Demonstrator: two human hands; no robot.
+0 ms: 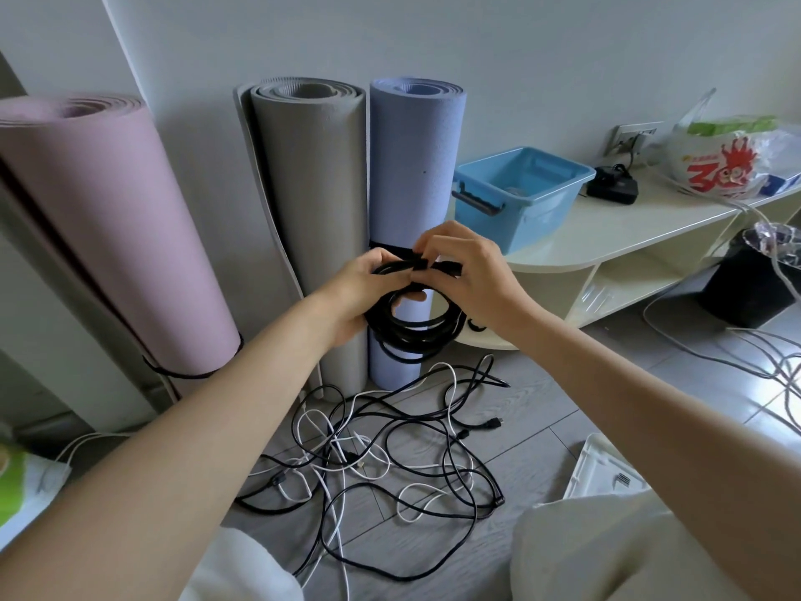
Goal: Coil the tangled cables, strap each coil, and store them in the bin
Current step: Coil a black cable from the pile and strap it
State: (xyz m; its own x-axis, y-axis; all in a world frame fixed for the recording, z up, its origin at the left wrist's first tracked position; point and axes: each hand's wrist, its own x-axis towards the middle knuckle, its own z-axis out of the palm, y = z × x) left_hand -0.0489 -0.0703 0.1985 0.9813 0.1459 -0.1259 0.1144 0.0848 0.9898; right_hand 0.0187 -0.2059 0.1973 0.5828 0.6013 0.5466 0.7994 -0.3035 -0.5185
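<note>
At centre of the head view, both hands meet in mid-air over the floor, in front of three upright rolled mats. Left hand (362, 292) grips the top of a black cable coil (411, 325), fingers curled round the bundled loops; the coil hangs down below the hands, several loops, roughly round. Right hand (466, 271) pinches a black strap (427, 265) at the top of the coil, fingers bent tight on it — strap lies across the bundle between the two hands. Whether the strap is fully closed cannot be told.

Below, on the grey floor, a tangle of cables (390, 453) lies loose — black and white leads crossing each other, plugs showing at a few ends, well apart from the coil.

Right of the hands, a blue bin (520, 193) sits on a cream worktop (628, 236), lid off, dark handle on its near side; contents unclear. Beyond it a black adapter (612, 184) and a plastic bag (732, 162). Pink mat (108, 219), grey mat (316, 188), blue mat (416, 167) lean at the wall. White lid or tray (602, 470) at lower right on the floor.
</note>
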